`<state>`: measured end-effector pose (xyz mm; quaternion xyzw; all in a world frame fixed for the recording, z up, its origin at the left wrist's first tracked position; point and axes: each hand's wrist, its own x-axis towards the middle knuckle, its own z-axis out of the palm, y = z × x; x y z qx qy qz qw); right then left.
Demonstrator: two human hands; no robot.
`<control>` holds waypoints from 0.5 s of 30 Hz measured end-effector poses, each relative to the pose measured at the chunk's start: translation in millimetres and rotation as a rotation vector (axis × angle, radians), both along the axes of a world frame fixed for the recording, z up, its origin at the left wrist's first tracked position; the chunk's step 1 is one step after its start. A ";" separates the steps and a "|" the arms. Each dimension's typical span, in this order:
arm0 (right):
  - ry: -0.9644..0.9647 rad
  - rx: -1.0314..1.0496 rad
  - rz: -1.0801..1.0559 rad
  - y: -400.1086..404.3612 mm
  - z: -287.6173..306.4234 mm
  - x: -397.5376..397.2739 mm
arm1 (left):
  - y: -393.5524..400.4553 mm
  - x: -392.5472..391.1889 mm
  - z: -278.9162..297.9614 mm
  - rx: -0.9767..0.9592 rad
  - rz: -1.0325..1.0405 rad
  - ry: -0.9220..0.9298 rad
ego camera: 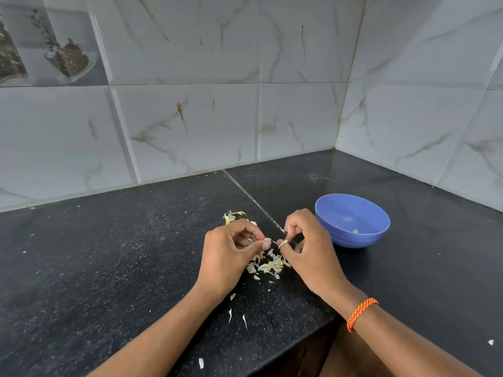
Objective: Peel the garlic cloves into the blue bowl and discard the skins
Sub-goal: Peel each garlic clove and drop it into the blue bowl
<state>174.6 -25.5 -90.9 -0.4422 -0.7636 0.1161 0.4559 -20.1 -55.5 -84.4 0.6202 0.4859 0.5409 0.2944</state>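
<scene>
Garlic clove (pixel 283 242) sits pinched in my right hand (pixel 307 246), thumb and forefinger curled round it, held just above the counter between the two hands. It's small and mostly hidden by the fingers, so I can't tell how much skin remains on it. My left hand (pixel 231 248) has its fingers curled in too, thumb and fingertips pinching a pale scrap of skin (pixel 267 240) right beside the clove. Hands nearly touch at the fingertips.

Under and just in front of the hands: loose pile of skins (pixel 269 265) on the black counter (pixel 109 268), a second small clump (pixel 231 216) just beyond the left hand, a few stray flakes nearer the counter edge.

Blue bowl (pixel 362 235) stands upright on the counter, just right of and behind the right hand; one pale bit (pixel 354 231) shows inside near the bottom, can't tell what.

Orange braided band (pixel 360 314) on the right wrist. Marbled grey tile wall (pixel 272 104) behind, corner at right.
</scene>
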 end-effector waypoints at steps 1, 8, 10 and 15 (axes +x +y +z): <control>-0.006 0.003 -0.019 0.8 -0.5 0.7 | 0.2 -0.2 -0.3 0.003 0.009 0.003; -0.057 0.001 0.010 1.1 -0.7 3.1 | 2.4 -2.2 -1.6 0.029 0.060 0.049; -0.070 -0.005 0.019 2.6 -1.5 2.8 | 2.7 -3.0 -1.9 0.029 0.066 0.045; 0.084 -0.093 0.103 -1.8 0.3 2.2 | 1.9 -2.8 -1.2 0.014 0.059 0.030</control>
